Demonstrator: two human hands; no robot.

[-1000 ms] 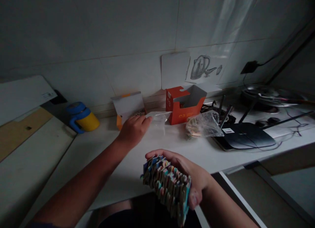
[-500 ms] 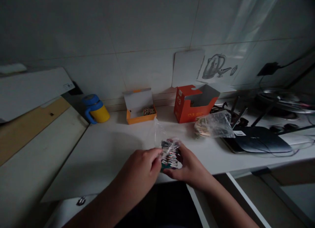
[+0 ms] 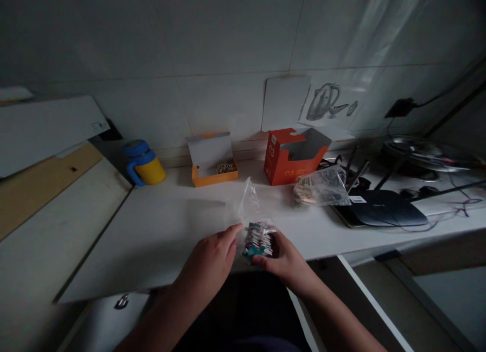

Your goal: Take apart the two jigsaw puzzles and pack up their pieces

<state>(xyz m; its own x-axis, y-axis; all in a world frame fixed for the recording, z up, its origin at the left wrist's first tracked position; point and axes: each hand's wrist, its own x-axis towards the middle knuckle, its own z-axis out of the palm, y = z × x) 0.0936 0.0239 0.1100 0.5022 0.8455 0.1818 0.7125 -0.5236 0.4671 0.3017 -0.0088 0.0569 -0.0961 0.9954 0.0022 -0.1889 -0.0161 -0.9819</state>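
At the front of the desk, a clear plastic bag [image 3: 249, 202] holds a stack of small flat pieces [image 3: 258, 239] that look like jigsaw pieces, with white edges and some teal. My right hand [image 3: 286, 258] grips the bag and stack from the right, thumb in front and fingers behind. My left hand [image 3: 210, 256] is at the bag's left side, index finger and thumb drawn near each other at the plastic edge. Its other fingers are curled out of sight. The upper part of the bag stands up loose beyond the stack.
Behind are an open orange box [image 3: 215, 177] with patterned contents, a red box [image 3: 294, 159], and another plastic bag [image 3: 321, 186] with a stack inside. A blue-yellow mug [image 3: 146, 164] stands left. A black router [image 3: 379, 210] with antennas and cables lies right. An open drawer [image 3: 364, 291] is below.
My left hand has drawn back a little to the left from the stack. More of the stack shows, including its teal piece. The whole view has shifted slightly.
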